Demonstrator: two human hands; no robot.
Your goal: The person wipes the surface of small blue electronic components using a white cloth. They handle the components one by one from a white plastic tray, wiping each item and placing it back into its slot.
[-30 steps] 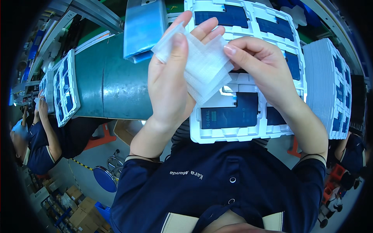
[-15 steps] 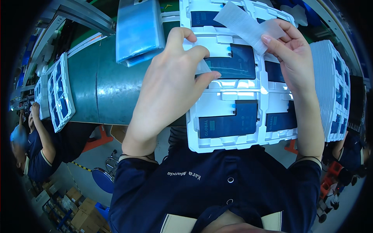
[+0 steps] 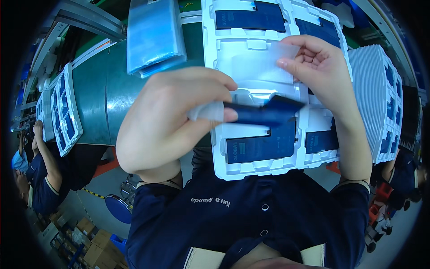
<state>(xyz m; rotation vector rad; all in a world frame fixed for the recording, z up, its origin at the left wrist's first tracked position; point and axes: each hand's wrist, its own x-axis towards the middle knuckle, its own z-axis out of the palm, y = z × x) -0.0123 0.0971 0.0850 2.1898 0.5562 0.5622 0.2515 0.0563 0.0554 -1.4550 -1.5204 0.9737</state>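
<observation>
My left hand (image 3: 179,107) pinches a flat black phone battery (image 3: 260,114) by its left end, blurred by motion, above a white plastic tray (image 3: 218,168). A piece of white cloth (image 3: 208,112) sits tucked between the fingers of that hand. Closer to the tray's far side, my right hand (image 3: 320,65) grips a thin white wipe (image 3: 264,67) by its right end, over a pocket without a battery. Below the lifted battery, another black battery (image 3: 260,145) lies in the near-left pocket. More batteries fill other pockets, some partly covered by my right hand and arm.
A clear-blue stack of plastic bags (image 3: 154,40) lies left of the tray on the green bench (image 3: 121,98). Stacked white trays (image 3: 369,98) stand at the right, more trays (image 3: 66,107) at the far left. A co-worker (image 3: 42,175) works on that side.
My left hand has lifted the battery out of its pocket and moved left and nearer to me. My right hand has lowered the wipe toward the emptied pocket.
</observation>
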